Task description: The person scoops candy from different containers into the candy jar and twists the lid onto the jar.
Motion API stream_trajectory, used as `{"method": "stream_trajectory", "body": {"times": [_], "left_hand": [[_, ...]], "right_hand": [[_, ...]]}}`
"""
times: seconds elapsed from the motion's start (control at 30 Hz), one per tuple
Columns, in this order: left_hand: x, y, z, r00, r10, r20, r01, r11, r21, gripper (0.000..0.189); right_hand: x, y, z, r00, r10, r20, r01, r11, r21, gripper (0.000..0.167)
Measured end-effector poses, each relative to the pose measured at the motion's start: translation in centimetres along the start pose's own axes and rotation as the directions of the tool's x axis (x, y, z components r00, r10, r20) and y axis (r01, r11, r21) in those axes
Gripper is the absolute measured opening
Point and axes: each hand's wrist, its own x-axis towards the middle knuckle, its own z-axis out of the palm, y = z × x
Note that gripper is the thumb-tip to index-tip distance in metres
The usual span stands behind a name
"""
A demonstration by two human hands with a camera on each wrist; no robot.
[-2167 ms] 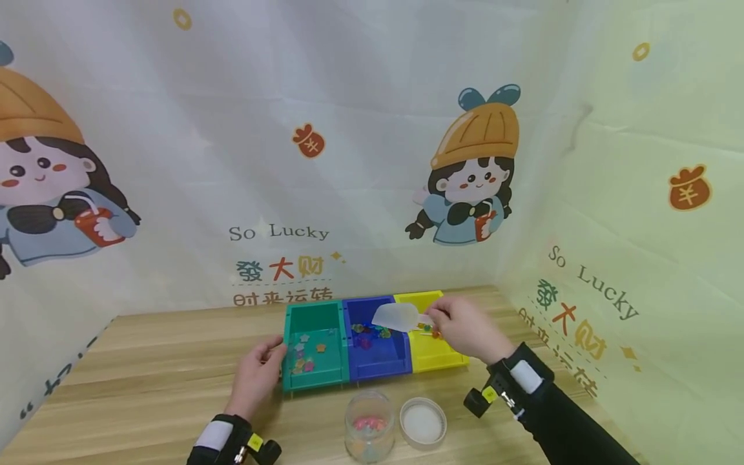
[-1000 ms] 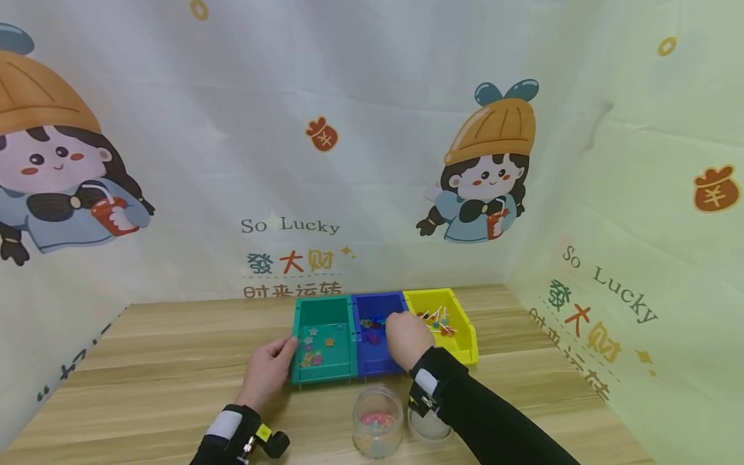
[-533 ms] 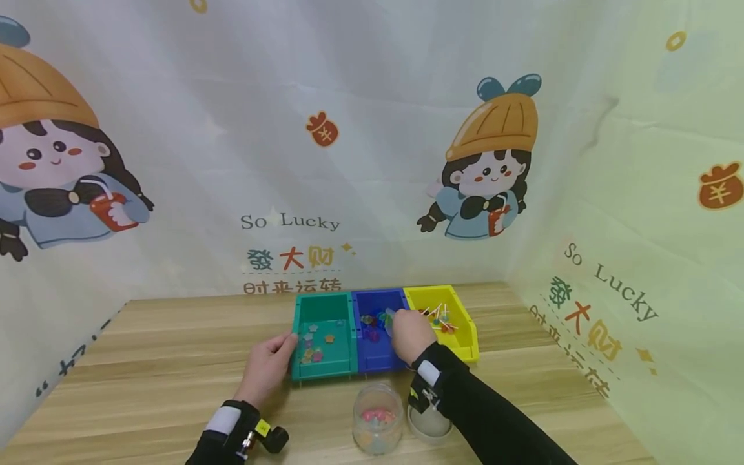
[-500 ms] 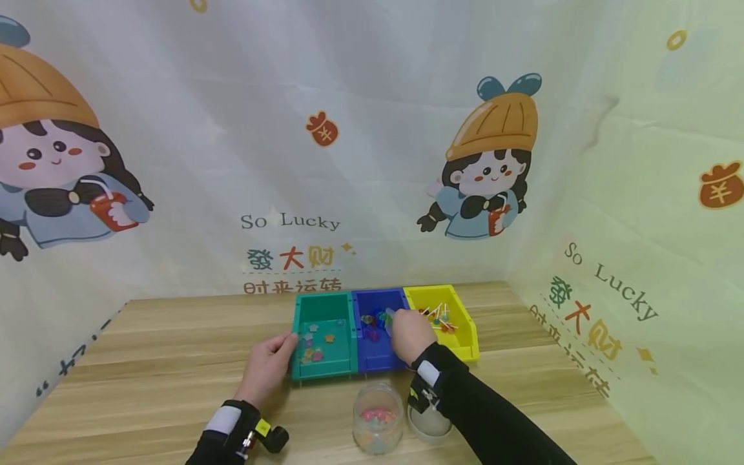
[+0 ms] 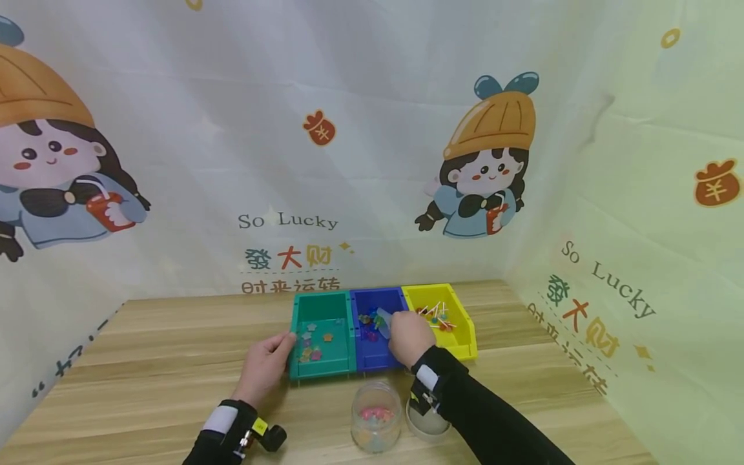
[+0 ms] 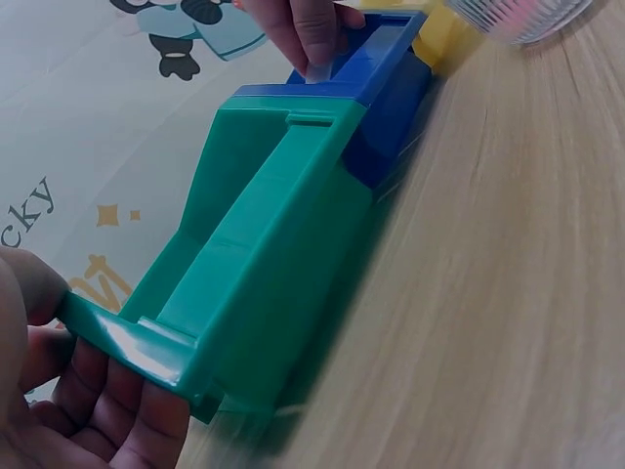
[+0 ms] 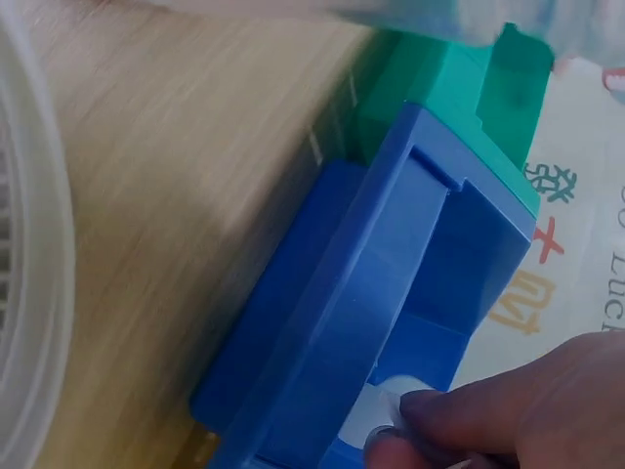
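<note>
My left hand [image 5: 263,365] grips the left wall of a green bin [image 5: 323,370], thumb on the rim and fingers below it in the left wrist view. Small star-shaped pieces [image 5: 328,337] lie in this bin. To its right is a blue bin [image 5: 378,361] with colourful translucent pieces [image 5: 369,334]. My right hand [image 5: 411,337] pinches the handle of a translucent white scoop [image 5: 383,321], tilted down among those pieces. The right wrist view shows the scoop [image 7: 363,418] inside the blue bin. Whether it carries any pieces is hard to tell.
A yellow bin [image 5: 466,329] with several tiny lollipops [image 5: 443,315] adjoins the blue one. In front stand a clear jar [image 5: 375,420] with pink and pale pieces and a round white lid [image 5: 426,424], partly under my right wrist. A printed cloth [image 5: 372,168] rises behind the wooden table [image 5: 174,361].
My right hand has brought the scoop from above the blue and yellow bins down into the blue bin, and its blade now shows more than half a second ago. The left hand keeps its grip.
</note>
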Motion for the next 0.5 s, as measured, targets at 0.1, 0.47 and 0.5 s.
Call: {"method": "stream_trajectory", "body": {"times": [0.1, 0.47, 0.5], "left_hand": [[0.03, -0.07, -0.01, 1.000, 0.003, -0.003, -0.003, 1.000, 0.002, 0.043], [0.12, -0.16, 0.04, 1.000, -0.008, 0.009, 0.008, 0.999, -0.036, 0.043], [0.12, -0.14, 0.03, 1.000, -0.008, 0.007, 0.009, 0.999, -0.037, 0.042]], "right_hand": [[-0.02, -0.11, 0.02, 1.000, -0.020, 0.001, 0.020, 1.000, 0.000, 0.016], [0.24, -0.28, 0.15, 0.996, -0.021, 0.083, 0.017, 0.999, 0.048, 0.015], [0.25, -0.31, 0.10, 0.996, -0.025, 0.088, 0.022, 0.999, 0.040, 0.014]]}}
